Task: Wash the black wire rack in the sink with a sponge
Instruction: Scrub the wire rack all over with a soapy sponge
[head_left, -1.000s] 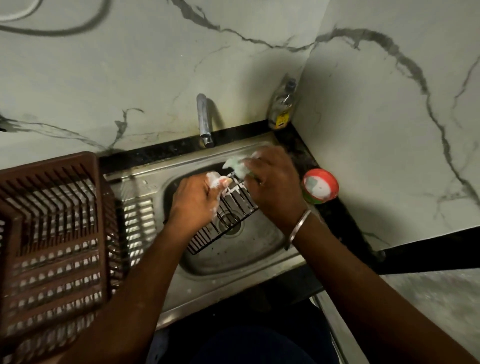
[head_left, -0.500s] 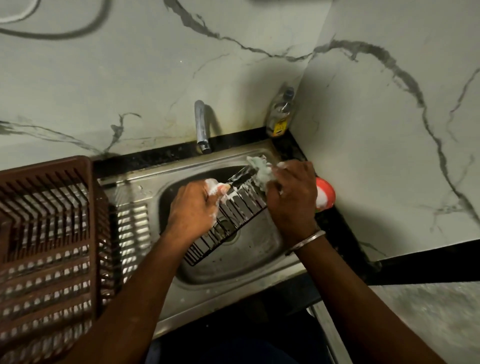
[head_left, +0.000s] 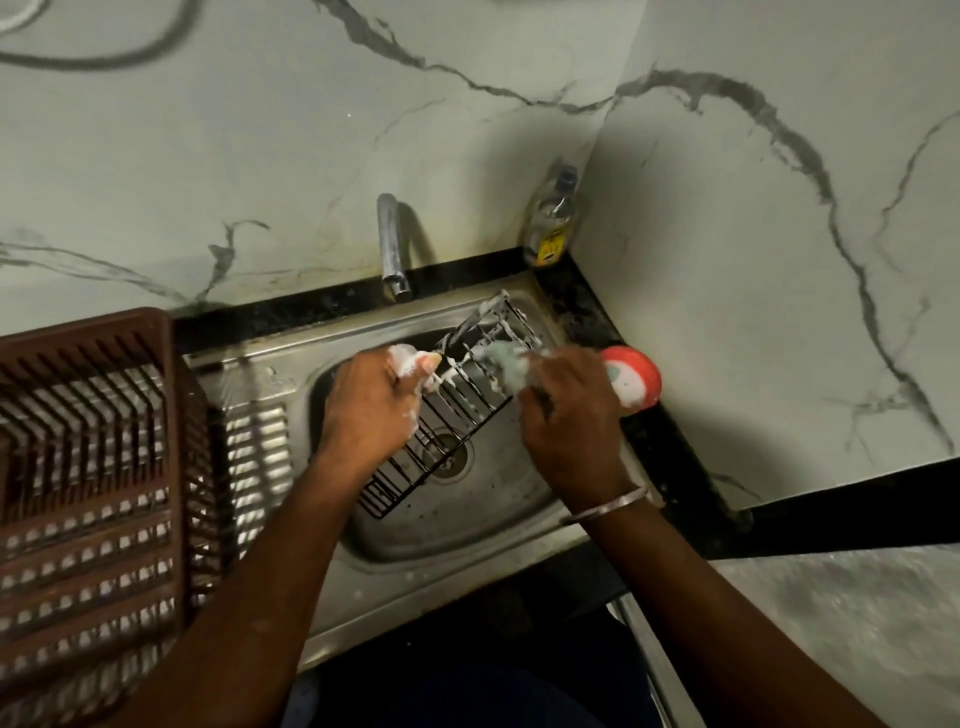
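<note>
Two forearms reach into a stainless steel sink (head_left: 415, 587), the right wrist wearing a thin metal bangle (head_left: 613, 504). The basin contains a black wire rack (head_left: 452, 415), held above the round drain (head_left: 449, 457). The rack's long axis runs diagonally: its near end points toward the left forearm, and its foam-coated far end rises over the sink's far rim, beyond both hands. The left hand (head_left: 371, 402), lathered at the thumb, grips the rack's left edge. The right hand (head_left: 566, 421) clutches a pale green soapy sponge (head_left: 506, 364) against the rack's bars. Left of the left hand stands a brown slatted plastic basket (head_left: 88, 467). Just beyond the right hand sits a round red tub (head_left: 631, 382) holding a pale mass. Farther off are a chrome tap (head_left: 389, 244) and a clear yellow-labelled bottle (head_left: 550, 218).
</note>
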